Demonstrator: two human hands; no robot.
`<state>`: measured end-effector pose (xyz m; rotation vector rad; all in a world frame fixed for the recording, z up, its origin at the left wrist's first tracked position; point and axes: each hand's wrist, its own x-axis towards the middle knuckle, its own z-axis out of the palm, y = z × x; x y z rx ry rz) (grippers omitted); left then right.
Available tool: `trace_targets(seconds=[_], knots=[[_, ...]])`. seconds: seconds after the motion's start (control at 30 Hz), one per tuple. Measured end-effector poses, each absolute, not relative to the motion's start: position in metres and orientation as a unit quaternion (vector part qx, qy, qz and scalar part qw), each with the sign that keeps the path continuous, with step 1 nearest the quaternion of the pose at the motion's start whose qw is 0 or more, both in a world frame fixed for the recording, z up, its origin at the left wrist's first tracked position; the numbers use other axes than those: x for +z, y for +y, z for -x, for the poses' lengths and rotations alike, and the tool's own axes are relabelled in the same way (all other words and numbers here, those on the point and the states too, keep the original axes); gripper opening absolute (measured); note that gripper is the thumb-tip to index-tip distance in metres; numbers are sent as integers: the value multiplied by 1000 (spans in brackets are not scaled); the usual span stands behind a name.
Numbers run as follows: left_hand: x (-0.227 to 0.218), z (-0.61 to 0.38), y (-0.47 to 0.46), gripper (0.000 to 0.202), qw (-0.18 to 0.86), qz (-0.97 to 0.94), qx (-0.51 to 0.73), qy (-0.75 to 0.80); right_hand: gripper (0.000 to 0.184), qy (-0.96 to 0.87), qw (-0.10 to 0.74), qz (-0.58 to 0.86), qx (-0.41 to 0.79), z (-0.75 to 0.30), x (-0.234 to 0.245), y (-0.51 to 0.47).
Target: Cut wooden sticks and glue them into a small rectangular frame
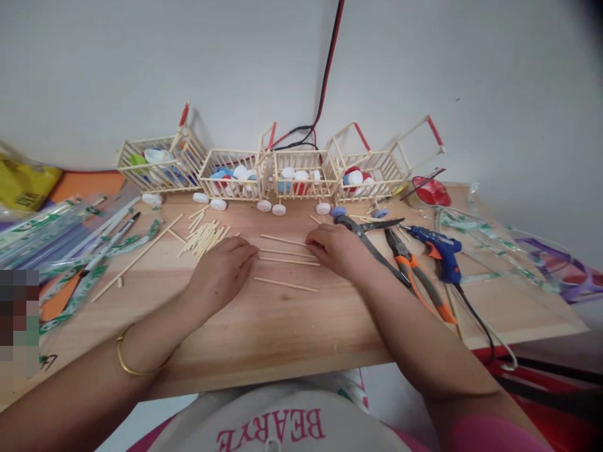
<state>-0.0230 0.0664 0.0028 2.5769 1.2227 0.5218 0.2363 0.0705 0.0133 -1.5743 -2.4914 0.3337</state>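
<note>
Several thin wooden sticks lie roughly parallel on the wooden table [301,326] between my hands. My left hand [226,270] rests at the left ends of the middle sticks, fingers pressed together around one wooden stick [288,261]. At the opposite ends, my right hand [336,251] has its fingers curled closed on a stick; the fingertips are partly hidden. The nearest stick [286,284] lies apart from both hands, and the farthest stick [282,239] reaches toward my right fingers. Beyond my left hand is a loose pile of short cut sticks [203,237].
Small stick-built carts [306,157] holding bottle caps line the wall. On the right lie black-handled cutters [372,245], orange-grey pliers [409,263] and a blue glue gun [443,251] with its cord. Plastic-wrapped packs [42,232] and a pen [113,242] sit left.
</note>
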Motion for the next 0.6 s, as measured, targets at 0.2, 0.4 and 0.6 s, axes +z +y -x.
trace_targets(seconds=[0.2, 0.4, 0.6], knots=[[3, 26, 70, 25, 62, -889, 141, 431, 15, -839, 122, 515, 124, -238, 17, 68], [6, 30, 80, 26, 13, -877, 113, 468, 13, -840, 122, 506, 154, -241, 25, 67], [8, 33, 79, 27, 8, -867, 138, 478, 14, -840, 91, 505, 177, -248, 39, 62]])
